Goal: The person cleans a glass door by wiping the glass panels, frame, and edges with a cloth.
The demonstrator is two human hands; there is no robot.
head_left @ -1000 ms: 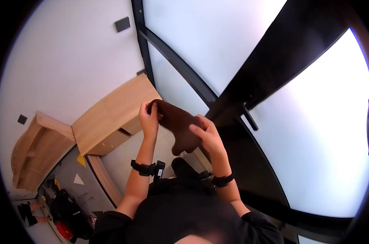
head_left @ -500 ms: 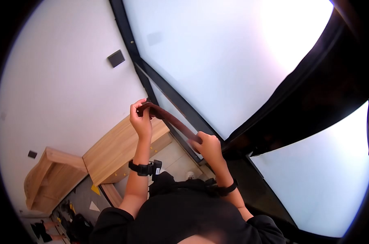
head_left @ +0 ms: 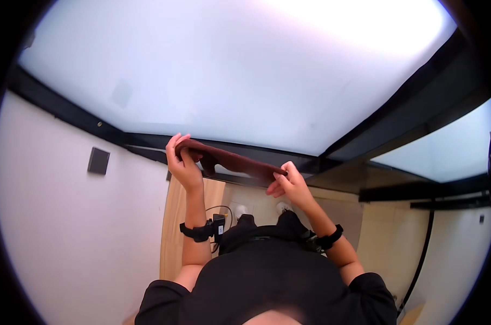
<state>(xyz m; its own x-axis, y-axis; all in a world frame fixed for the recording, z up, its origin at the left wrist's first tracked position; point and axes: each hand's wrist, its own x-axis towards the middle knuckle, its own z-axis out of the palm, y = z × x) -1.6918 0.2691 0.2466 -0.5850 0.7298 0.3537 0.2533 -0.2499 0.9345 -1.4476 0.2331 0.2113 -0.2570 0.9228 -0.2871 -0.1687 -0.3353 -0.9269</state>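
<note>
A dark reddish-brown cloth (head_left: 232, 161) is stretched between my two hands, in front of a large frosted window. My left hand (head_left: 183, 167) grips its left end, with the thumb on the near side and the fingers partly behind it. The right end is pinched by my right hand (head_left: 293, 185) between thumb and index finger, while the other fingers curl loosely below. The cloth slopes slightly down to the right, and a fold hangs lower near my left hand. Both hands are raised at about the same distance ahead of me.
A bright frosted window (head_left: 218, 70) with a black frame (head_left: 72, 114) fills the upper view. A pale wall (head_left: 56, 216) with a dark square switch plate (head_left: 99, 161) stands at left. Below my left hand is a wooden bench (head_left: 175, 227). A second pane (head_left: 440, 151) is at right.
My view has turned right toward the window, so it now lies straight ahead. The cloth has opened wider, and my right hand has moved outward, pinching its end.
</note>
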